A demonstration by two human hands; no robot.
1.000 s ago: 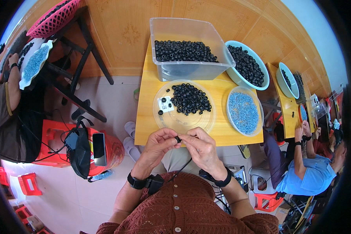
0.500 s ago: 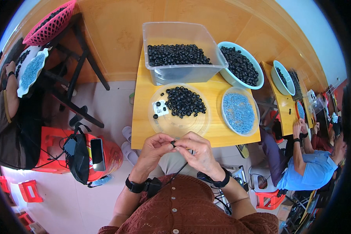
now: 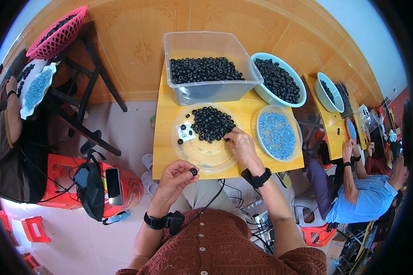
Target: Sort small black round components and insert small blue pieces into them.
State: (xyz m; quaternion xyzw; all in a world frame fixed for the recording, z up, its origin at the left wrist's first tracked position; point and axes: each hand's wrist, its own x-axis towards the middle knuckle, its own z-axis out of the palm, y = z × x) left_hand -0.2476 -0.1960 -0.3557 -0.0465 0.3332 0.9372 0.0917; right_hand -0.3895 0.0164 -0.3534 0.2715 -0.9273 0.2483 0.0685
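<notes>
On the desk, right hand (image 3: pixel 241 145) has left the left hand, now reaching at 12 o'clock, fingers curled into the ring pile (image 3: pixel 212 123); left hand (image 3: pixel 176 178) pinches one black ring (image 3: pixel 193 172).

The right hand (image 3: pixel 240 145) lies on the edge of the ring pile (image 3: pixel 211 123), and its fingertips are hidden among the rings, so you cannot tell if it is pinching one. The left hand (image 3: pixel 175 178) holds a small black ring (image 3: pixel 193 172) between thumb and finger; the ring is too small to show any detail. Near the pile, left of the right hand, a little white piece (image 3: pixel 186 133) on the clear plate (image 3: pixel 202 158) is too small to make out. Far to the right of the right hand, another person (image 3: pixel 362 201) is partly cut off by the dark rim. A wire below the left hand disappears behind the desk (image 3: pixel 170 151) edge.
</notes>
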